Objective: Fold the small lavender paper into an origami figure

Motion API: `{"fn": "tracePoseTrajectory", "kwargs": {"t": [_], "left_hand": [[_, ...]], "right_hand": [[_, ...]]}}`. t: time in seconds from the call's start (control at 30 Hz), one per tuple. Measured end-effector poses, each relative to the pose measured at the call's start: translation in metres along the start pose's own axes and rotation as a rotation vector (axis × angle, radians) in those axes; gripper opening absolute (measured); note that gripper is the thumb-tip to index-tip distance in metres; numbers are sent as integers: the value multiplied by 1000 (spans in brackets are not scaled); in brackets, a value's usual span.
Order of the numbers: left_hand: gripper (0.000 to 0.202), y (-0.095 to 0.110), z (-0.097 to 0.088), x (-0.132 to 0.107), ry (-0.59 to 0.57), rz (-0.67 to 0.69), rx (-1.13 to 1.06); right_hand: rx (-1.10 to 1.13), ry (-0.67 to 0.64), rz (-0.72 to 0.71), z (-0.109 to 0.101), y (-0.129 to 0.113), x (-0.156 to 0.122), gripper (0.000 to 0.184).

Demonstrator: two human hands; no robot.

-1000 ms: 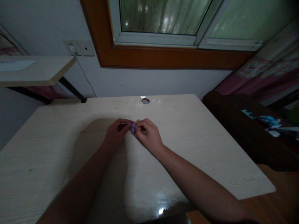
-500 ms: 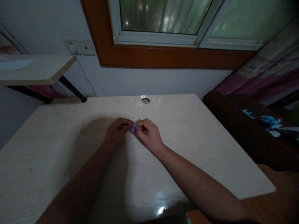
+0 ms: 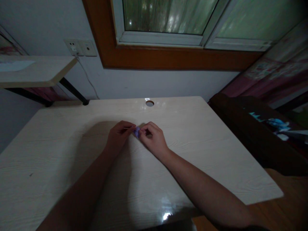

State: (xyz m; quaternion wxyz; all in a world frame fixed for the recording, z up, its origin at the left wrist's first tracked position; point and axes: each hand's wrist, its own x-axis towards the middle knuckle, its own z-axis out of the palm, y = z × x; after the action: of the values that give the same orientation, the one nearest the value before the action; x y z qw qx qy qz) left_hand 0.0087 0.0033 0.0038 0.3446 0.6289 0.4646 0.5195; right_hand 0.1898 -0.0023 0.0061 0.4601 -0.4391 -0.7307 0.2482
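Note:
Between my two hands, over the middle of the pale wood-grain desk (image 3: 192, 128), is a small piece of purple folded paper (image 3: 137, 132). My left hand (image 3: 119, 136) pinches its left side between thumb and fingers. From the right, my right hand (image 3: 153, 137) pinches the other side, its thumb and index finger closed on the paper. Fingertips cover most of the piece, so its full shape is hidden.
A round cable hole (image 3: 149, 103) sits near the desk's back edge. At the left a raised shelf (image 3: 36, 72) stands on black legs. A white cord (image 3: 88, 78) runs down from the wall socket (image 3: 80, 48). Beyond the right edge is a dark wooden bed frame (image 3: 245, 128).
My left hand has shifted very slightly to the left, and the purple paper shows a slightly different shape between the fingertips. My right hand stays almost in place.

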Motion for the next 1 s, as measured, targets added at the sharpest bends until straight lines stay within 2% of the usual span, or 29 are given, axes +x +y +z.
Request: {"fn": "tracePoseTrajectory", "kwargs": {"t": [0.3, 0.67, 1.0], "left_hand": [[13, 1, -1, -1, -15, 0, 26], [3, 0, -2, -1, -21, 23, 38], [4, -2, -3, -1, -18, 64, 65]], "right_hand": [[18, -15, -15, 1, 1, -1, 5], [37, -6, -13, 2, 3, 0, 6], [58, -30, -12, 0, 0, 1, 7]]}}
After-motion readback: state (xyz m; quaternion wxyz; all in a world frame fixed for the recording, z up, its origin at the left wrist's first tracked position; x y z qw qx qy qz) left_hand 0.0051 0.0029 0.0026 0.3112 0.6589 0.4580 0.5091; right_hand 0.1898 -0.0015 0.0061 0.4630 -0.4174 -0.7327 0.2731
